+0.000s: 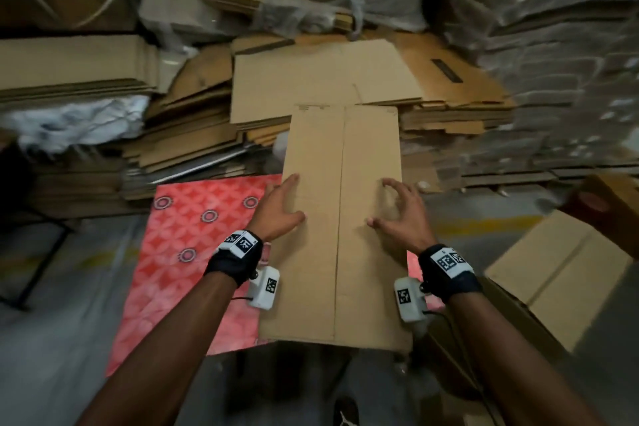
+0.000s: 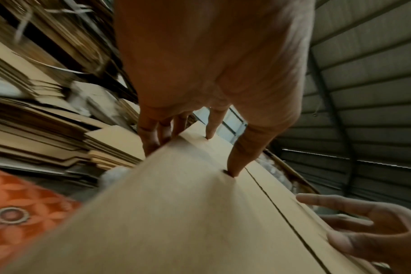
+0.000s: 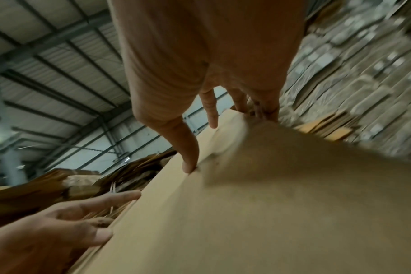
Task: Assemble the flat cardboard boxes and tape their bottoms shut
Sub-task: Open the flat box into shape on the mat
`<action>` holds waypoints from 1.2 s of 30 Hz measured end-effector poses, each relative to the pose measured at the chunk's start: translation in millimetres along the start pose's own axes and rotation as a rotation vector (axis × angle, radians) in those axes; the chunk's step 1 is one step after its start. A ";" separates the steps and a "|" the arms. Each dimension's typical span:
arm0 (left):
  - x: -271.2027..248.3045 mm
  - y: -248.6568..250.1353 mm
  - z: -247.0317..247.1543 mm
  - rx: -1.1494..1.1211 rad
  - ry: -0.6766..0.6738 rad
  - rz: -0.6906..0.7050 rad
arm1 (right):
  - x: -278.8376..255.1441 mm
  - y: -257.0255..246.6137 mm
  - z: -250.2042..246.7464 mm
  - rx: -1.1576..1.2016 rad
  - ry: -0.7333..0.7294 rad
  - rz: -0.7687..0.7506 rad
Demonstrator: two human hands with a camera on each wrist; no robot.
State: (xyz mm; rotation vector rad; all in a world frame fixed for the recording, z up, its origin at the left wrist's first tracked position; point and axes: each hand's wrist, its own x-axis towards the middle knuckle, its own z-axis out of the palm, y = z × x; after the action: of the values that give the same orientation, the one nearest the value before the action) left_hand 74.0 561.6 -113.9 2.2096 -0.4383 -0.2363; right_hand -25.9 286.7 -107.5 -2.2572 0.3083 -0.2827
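A flat, folded cardboard box lies lengthwise in front of me with a seam down its middle, and I hold it between both hands. My left hand grips its left edge: in the left wrist view the thumb presses the top face and three fingers curl behind the edge. My right hand grips the right edge, thumb on the top face and the outer fingers wrapped over the side. The box's underside is hidden.
Stacks of flat cardboard pile up behind the box and at the left. A red patterned sheet lies under the box's left side. An assembled box stands at the right. Plastic-wrapped pallets fill the far right.
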 end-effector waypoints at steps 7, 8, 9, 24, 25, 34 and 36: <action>46.5 -44.8 -1.4 0.062 0.010 -0.241 | 94.1 20.0 40.7 -0.033 -0.259 -0.059; 52.1 -49.8 0.1 0.067 0.008 -0.271 | 104.7 23.4 46.0 -0.033 -0.281 -0.067; 57.1 -53.0 1.3 0.067 0.011 -0.292 | 115.0 27.3 51.0 -0.031 -0.297 -0.072; 79.9 -59.4 17.9 0.265 -0.071 -0.392 | 115.8 56.6 72.9 -0.207 -0.353 -0.040; 72.5 -58.2 19.5 0.299 -0.076 -0.364 | 103.1 54.1 70.5 -0.237 -0.359 -0.042; -51.7 -43.4 60.9 0.519 -0.136 -0.251 | -27.9 51.7 65.4 -0.354 -0.366 -0.064; -75.0 -38.2 67.8 0.546 -0.136 -0.233 | -53.3 51.9 67.8 -0.399 -0.334 -0.070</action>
State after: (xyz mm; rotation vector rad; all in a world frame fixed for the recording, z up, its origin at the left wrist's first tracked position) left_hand -7.7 564.3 -184.6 2.7967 -0.3451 -0.4345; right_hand -62.4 318.4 -195.8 -2.6592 0.1142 0.1351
